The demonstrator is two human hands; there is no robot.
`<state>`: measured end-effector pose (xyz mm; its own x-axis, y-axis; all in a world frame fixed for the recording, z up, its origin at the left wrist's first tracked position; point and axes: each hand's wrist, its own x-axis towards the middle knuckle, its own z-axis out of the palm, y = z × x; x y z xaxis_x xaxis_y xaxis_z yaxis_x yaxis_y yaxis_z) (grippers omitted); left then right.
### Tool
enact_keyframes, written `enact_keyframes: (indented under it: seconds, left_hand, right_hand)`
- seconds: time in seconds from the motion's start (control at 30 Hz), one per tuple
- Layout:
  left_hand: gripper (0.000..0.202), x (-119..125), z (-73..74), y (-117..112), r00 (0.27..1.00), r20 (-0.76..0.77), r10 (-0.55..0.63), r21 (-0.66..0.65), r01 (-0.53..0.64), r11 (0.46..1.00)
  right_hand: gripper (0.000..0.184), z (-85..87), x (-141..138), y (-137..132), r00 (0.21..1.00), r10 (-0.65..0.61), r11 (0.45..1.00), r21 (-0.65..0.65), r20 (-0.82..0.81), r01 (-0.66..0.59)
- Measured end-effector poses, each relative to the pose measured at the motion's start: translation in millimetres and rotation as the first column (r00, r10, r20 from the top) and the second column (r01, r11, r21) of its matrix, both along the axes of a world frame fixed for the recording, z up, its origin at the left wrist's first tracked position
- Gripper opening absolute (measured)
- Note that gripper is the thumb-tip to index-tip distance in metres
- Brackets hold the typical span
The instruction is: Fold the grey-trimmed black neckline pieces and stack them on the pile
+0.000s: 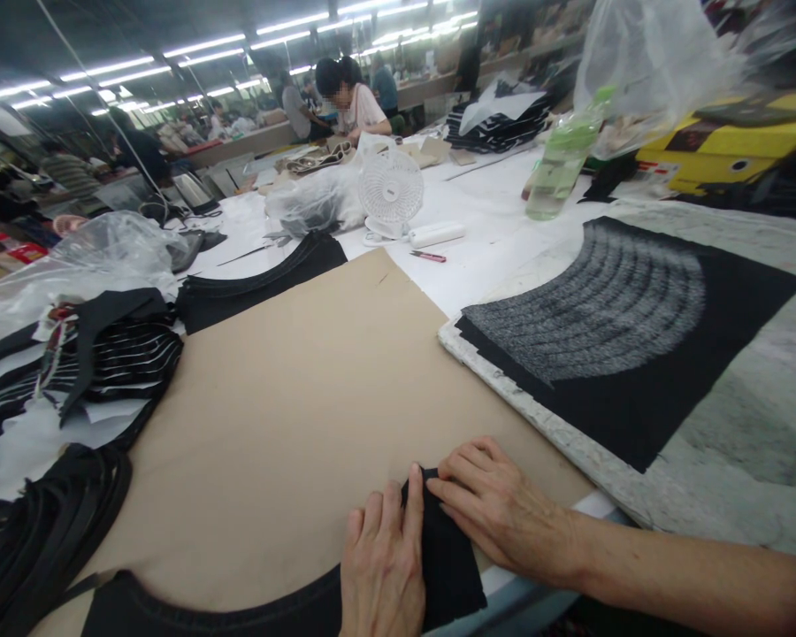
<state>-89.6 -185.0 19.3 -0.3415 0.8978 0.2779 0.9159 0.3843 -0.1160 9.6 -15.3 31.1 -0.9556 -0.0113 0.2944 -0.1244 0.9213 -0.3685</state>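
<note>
A curved black fabric piece (451,566) lies along the near edge of a tan board (292,398). My left hand (385,557) rests flat on this piece, fingers extended, the index fingertip near its upper corner. My right hand (504,509) is at the same corner from the right, fingers bent and closed on the fabric's edge; its thumb is hidden. The two hands' fingertips are close together. To the right, a black fabric panel (643,407) with whitish speckled curved bands lies on a pale, stained board (743,451).
Strips of black fabric (53,531) are bunched at left, beside striped black pieces (133,354). Another black curved piece (258,283) lies at the tan board's far edge. Beyond are a white fan (390,190), a pink cutter (428,257), a bottle (561,168) and a yellow box (736,146). People sit behind.
</note>
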Motion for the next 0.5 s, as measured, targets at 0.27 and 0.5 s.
enact_keyframes:
  seconds: [0.27, 0.5]
  left_hand:
    - [0.059, 4.5, 1.0, 2.7, 0.999, -0.045, -0.006, -0.066, 0.003, 0.998]
    - [0.048, -10.0, 7.4, 12.0, 0.983, 0.150, -0.104, 0.044, 0.098, 0.994]
  right_hand:
    - [0.022, -2.3, 0.4, -0.4, 1.000, 0.016, 0.998, 0.052, 0.018, -0.017]
    - [0.024, -5.8, 2.2, -2.9, 0.999, 0.039, 0.992, 0.119, -0.016, -0.037]
